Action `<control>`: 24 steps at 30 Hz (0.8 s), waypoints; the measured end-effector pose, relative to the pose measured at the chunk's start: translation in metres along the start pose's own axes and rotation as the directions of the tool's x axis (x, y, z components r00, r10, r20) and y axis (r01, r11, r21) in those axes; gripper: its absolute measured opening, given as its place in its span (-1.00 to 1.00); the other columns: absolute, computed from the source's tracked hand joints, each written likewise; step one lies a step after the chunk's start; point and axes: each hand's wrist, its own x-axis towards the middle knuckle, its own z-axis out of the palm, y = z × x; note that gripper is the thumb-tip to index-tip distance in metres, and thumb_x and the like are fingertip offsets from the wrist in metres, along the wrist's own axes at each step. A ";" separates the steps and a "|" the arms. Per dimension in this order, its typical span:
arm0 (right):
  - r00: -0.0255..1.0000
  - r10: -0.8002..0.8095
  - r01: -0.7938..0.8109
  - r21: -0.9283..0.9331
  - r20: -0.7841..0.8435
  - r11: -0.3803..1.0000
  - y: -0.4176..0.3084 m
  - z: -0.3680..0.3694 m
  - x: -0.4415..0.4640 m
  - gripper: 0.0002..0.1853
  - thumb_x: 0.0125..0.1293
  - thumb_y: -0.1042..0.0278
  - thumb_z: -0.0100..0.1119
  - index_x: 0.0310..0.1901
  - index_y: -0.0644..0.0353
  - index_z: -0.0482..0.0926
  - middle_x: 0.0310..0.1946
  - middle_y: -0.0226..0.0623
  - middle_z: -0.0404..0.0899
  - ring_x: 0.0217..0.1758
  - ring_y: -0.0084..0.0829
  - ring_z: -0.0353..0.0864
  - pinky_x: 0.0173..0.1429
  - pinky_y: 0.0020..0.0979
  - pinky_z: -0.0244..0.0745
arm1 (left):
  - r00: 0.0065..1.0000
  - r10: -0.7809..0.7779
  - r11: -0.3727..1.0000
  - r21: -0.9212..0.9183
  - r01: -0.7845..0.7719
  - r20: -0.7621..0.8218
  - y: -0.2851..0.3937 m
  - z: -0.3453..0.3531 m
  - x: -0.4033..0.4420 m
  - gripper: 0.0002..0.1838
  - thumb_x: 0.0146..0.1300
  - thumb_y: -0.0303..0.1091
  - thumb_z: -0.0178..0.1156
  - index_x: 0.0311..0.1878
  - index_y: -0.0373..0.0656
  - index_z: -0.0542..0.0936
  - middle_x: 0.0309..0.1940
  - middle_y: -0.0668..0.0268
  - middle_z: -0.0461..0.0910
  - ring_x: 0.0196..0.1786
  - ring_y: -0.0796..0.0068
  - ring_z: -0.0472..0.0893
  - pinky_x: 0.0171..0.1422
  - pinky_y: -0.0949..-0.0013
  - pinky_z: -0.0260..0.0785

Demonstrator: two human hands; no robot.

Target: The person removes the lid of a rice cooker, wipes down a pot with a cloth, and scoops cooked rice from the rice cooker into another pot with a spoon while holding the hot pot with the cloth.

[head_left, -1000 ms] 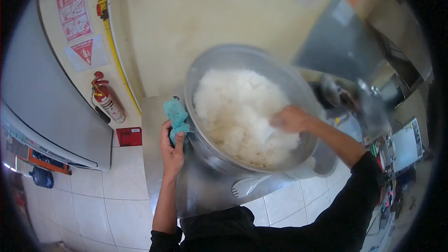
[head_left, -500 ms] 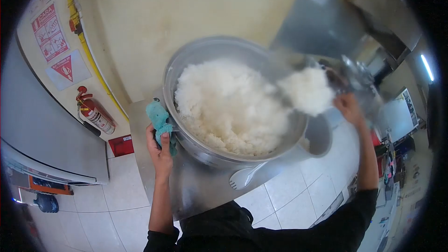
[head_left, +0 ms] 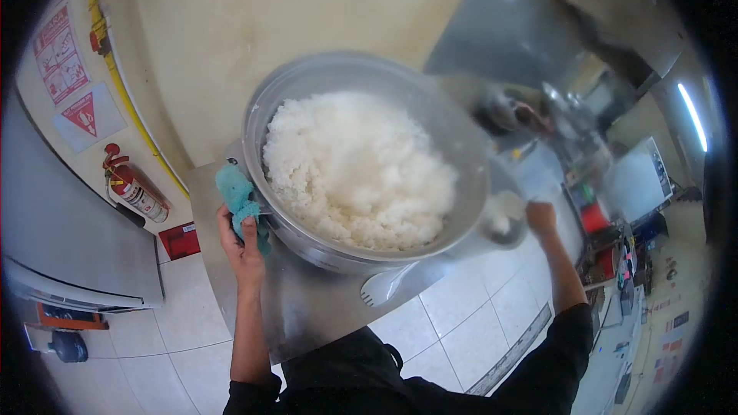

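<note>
A large metal pot (head_left: 330,255) holds a big heap of steaming white rice (head_left: 354,169). My left hand (head_left: 244,250) grips a teal cloth (head_left: 240,196) folded against the pot's left side, where a handle partly shows. My right hand (head_left: 541,219), to the right of the pot, is closed around the end of a scoop (head_left: 506,211) that is smeared by motion. Some white rice shows at the scoop, over the mouth of a smaller grey container (head_left: 507,240) beside the pot. A white paddle with tines (head_left: 384,286) lies on the table below the pot.
The pot stands on a metal table (head_left: 323,315) against a cream wall. At left are a fire extinguisher (head_left: 137,188), a yellow pipe (head_left: 142,119) and a grey fridge-like cabinet (head_left: 77,223). Blurred metal kitchenware (head_left: 569,123) stands at back right.
My right hand has moved down and left with the scoop, from above the pot's right rim to the smaller container. My left hand still holds the cloth at the pot; the view has shifted slightly.
</note>
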 end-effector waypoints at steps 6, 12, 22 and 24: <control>0.979 0.195 -0.195 0.014 -0.061 0.981 0.032 -0.130 0.023 -0.68 0.40 0.14 -0.01 -0.30 0.15 0.66 -0.37 -0.05 0.68 -0.30 -0.05 0.71 -0.18 -0.03 0.58 | 0.999 -0.015 1.000 0.016 0.014 0.038 0.005 -0.002 0.002 -0.44 0.42 -0.02 0.12 0.23 -0.31 0.36 0.01 0.26 0.46 0.04 0.47 0.42 0.22 0.42 0.22; 0.925 0.258 -0.187 0.256 -0.279 0.948 -0.005 -0.278 0.054 -0.56 0.42 0.05 -0.03 -0.33 0.28 0.65 -0.38 0.06 0.65 -0.26 0.06 0.67 -0.08 0.06 0.54 | 1.000 -0.011 1.000 -0.027 0.011 0.015 0.004 0.000 0.000 -0.50 0.44 -0.08 0.10 0.22 -0.30 0.37 0.01 0.26 0.45 0.04 0.47 0.42 0.22 0.41 0.22; 0.872 -0.485 0.478 0.097 0.071 0.873 -0.149 -0.278 0.179 -0.49 0.44 -0.01 -0.11 -0.28 0.26 0.71 -0.27 0.04 0.67 -0.11 0.04 0.66 0.03 -0.04 0.54 | 1.000 0.003 1.000 -0.025 -0.002 0.021 -0.002 -0.002 -0.001 -0.56 0.44 -0.12 0.12 0.16 -0.26 0.37 0.02 0.25 0.43 0.06 0.45 0.40 0.23 0.38 0.22; 0.810 -0.580 0.561 0.170 0.088 0.810 -0.160 -0.256 0.201 -0.45 0.47 -0.04 -0.15 -0.28 0.26 0.71 -0.28 0.07 0.66 -0.13 0.05 0.65 0.07 -0.03 0.51 | 1.000 -0.009 0.999 -0.034 0.010 0.016 -0.004 -0.003 0.003 -0.58 0.43 -0.12 0.12 0.14 -0.25 0.37 0.02 0.24 0.42 0.07 0.44 0.40 0.23 0.37 0.21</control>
